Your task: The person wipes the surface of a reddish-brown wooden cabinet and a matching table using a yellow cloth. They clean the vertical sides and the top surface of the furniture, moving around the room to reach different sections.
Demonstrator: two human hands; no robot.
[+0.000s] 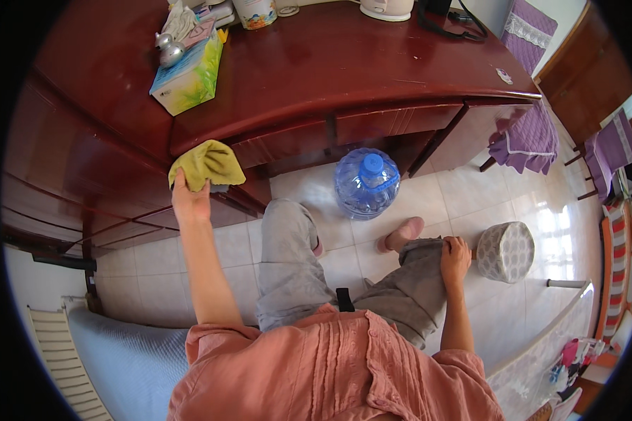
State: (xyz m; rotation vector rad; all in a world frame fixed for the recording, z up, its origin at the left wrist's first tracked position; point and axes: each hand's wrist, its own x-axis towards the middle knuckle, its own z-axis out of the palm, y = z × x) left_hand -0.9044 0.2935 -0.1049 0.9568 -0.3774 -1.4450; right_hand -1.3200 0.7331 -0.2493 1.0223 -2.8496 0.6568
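My left hand (192, 196) grips a yellow-green cloth (209, 163) at the front left of the dark red desk (344, 63). The cloth lies against the front face just below the desktop's edge and hides part of it. On my knee rests my right hand (456, 261), its fingers curled over the grey trouser leg (418, 281); whether it pinches the fabric cannot be made out. A large blue water bottle (367, 186) with a blue cap stands on the floor between the desk and my feet.
On the desktop are a tissue box (189, 77), a small silver figurine (168, 50), a canister (255, 12), a white kettle (387, 8) and a black strap (456, 24). To the right are a round patterned stool (505, 252) and purple-covered chairs (530, 140). A blue-covered bed (126, 351) lies behind left.
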